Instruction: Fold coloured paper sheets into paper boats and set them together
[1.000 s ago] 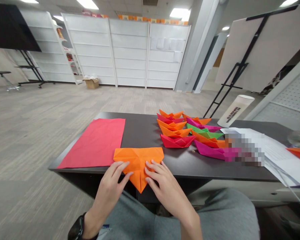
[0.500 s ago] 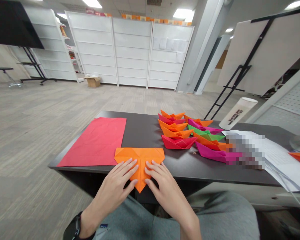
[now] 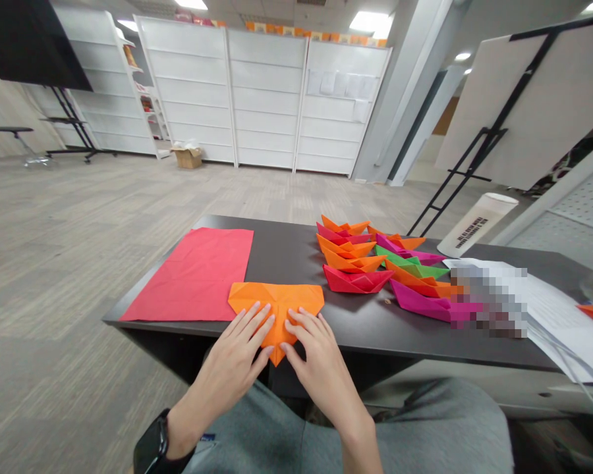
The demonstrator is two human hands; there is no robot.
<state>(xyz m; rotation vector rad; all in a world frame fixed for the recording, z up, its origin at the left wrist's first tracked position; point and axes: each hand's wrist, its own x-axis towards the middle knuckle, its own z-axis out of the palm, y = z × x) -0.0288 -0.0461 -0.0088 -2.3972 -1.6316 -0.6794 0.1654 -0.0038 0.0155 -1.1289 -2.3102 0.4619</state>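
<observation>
A folded orange paper (image 3: pixel 277 294) lies at the front edge of the dark table. It has a wide straight top and a point that hangs over the edge toward me. My left hand (image 3: pixel 240 339) rests on its left half, fingers stretched out flat and thumb near the lower point. On the right half lies my right hand (image 3: pixel 317 345), its fingers also spread and its thumb by the point. Both palms hide part of the folds. Left of the folded piece is a flat stack of red paper (image 3: pixel 192 273), close to its left corner.
Folded paper boats in two rows, among them a red boat (image 3: pixel 358 280), a green boat (image 3: pixel 410 264) and a magenta boat (image 3: pixel 425 303), stand on the right. Beyond them are a white cylinder (image 3: pixel 477 224) and white papers (image 3: pixel 548 306). The table edge (image 3: pixel 178 326) runs before my knees.
Both hands and the orange paper have shifted slightly up in view, and the thumbs sit nearer the lower point. The view itself has moved a little.
</observation>
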